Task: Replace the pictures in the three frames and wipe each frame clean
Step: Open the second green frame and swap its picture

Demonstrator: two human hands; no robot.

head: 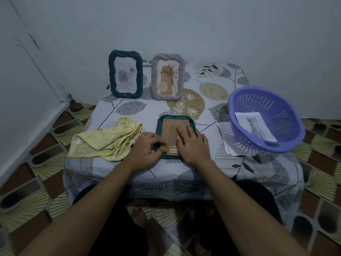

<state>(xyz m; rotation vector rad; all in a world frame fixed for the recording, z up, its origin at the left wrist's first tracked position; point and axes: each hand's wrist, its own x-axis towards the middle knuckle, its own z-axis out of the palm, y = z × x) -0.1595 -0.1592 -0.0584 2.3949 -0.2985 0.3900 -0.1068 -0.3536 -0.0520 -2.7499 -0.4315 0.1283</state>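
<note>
Low table [140, 115], leaf-print cover. Front centre: teal frame [159, 124], face down, cardboard back [171, 126] up. Left hand [145, 146]: fingers curled on its left edge. Right hand [191, 143]: flat, fingers straight, pressing the back. Yellow cloth [107, 141] just left.

The teal frame [159, 126] lies face down; dark frame [125, 94] and grey frame [167, 77] stand upright behind.

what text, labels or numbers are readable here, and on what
No text is legible.
Barcode sticker on the cardboard back of the green frame: digits too blurred.
Small print under the plant picture in the mauve frame: too small.
Tag on the yellow cloth: too small.
</note>
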